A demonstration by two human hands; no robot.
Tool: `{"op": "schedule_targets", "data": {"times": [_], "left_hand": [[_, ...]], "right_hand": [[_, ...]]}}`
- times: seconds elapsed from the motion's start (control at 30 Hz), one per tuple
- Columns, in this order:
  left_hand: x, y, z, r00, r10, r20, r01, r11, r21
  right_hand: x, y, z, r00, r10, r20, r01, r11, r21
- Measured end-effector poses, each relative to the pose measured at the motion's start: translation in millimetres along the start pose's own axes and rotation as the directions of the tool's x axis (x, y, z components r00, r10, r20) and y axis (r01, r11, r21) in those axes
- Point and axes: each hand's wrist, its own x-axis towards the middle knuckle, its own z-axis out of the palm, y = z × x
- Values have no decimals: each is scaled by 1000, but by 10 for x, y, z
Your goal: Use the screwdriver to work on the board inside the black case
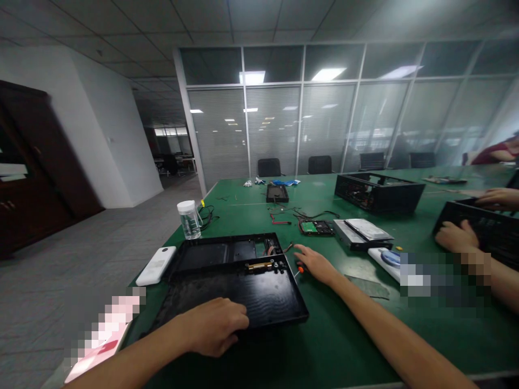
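A black metal computer case (243, 297) lies in front of me, its flat panel nearest and a recessed section behind. My left hand (219, 327) curls around the panel's near edge, thumb low. On the panel's far part are a brass-coloured strip (259, 266) and several small screws (279, 266). My right hand (314, 263) is just beyond the case's right side, fingers stretched out and partly apart, close to a cable end (289, 248). Beside its fingertips lies a screwdriver (300, 269) with an orange and black handle, partly hidden.
A clear bottle (190, 220) and a white phone (157, 266) are left of the case. Beyond lie a circuit-board drive (316, 227), a silver drive unit (363, 233) and loose cables. At right, another person's hands (458, 236) hold a black chassis (482, 224); another chassis (379, 192) stands farther back.
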Motion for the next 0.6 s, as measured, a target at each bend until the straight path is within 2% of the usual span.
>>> {"op": "schedule_targets", "data": {"times": [0.1,0.2,0.4,0.6], "left_hand": [[37,-13,56,999,1,34,-1,1000,1],[29,-10,84,999,-6,54,6,1000,3],[22,35,138,996,-5,87,7,1000,-19],[188,-41,248,996,-14,84,17,1000,-27]], "right_hand": [[-49,161,-28,996,88,30,-89,996,21],[-73,226,-38,988,154,26,-156,983,100],[-44,221,-12,977,212,18,-208,935,286],[-2,156,8,969,246,-8,-224,897,381]]}}
